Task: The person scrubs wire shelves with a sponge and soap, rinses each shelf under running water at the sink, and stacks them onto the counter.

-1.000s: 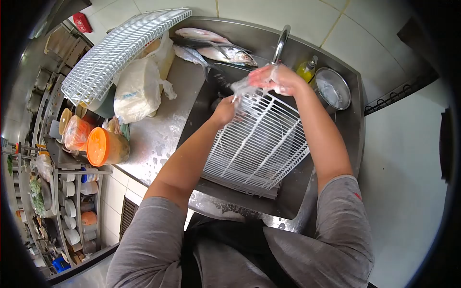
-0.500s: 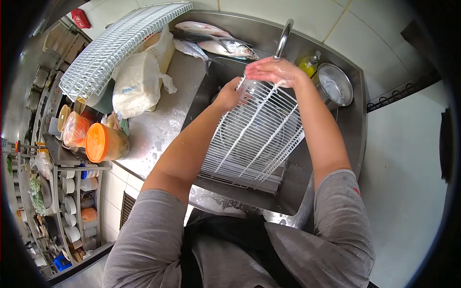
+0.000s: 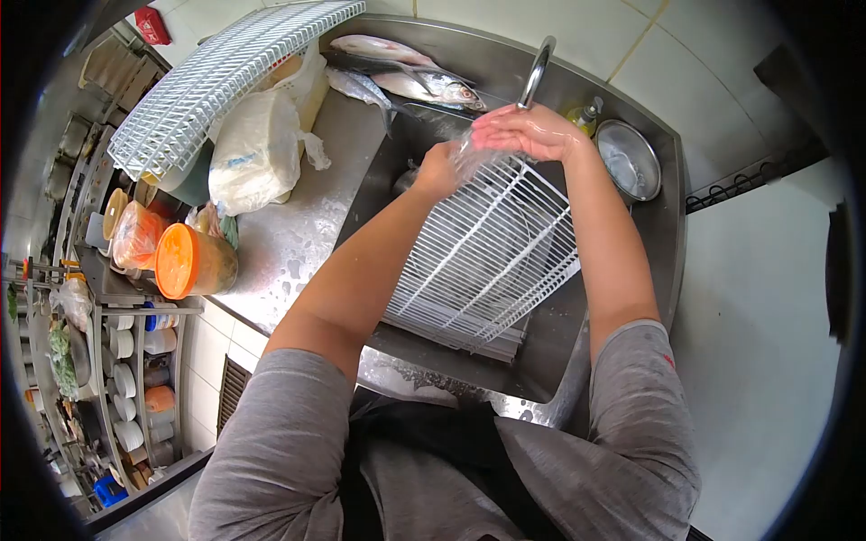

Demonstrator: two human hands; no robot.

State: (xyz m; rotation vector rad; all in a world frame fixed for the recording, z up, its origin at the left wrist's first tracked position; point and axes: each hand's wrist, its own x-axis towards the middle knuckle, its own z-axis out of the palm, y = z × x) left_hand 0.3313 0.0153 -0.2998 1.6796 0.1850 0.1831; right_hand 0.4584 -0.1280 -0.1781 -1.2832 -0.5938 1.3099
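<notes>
A white wire rack stands tilted in the metal sink. My left hand is closed on the rack's upper left corner. Under the mouth of the curved faucet, my right hand is held with its fingers stretched out and pressed flat, holding nothing. Water splashes off it towards my left hand and over the rack's top edge. Flat pieces show beneath the rack at the sink's bottom.
Several fish lie behind the sink. At the back right are a soap bottle and a metal bowl. On the left stand another wire rack, a wrapped white block and an orange-lidded tub.
The splash shrank half a second ago and is larger again now. My right hand has shifted slightly to the right under the faucet. My left hand stays on the rack, whose tilt has changed a little.
</notes>
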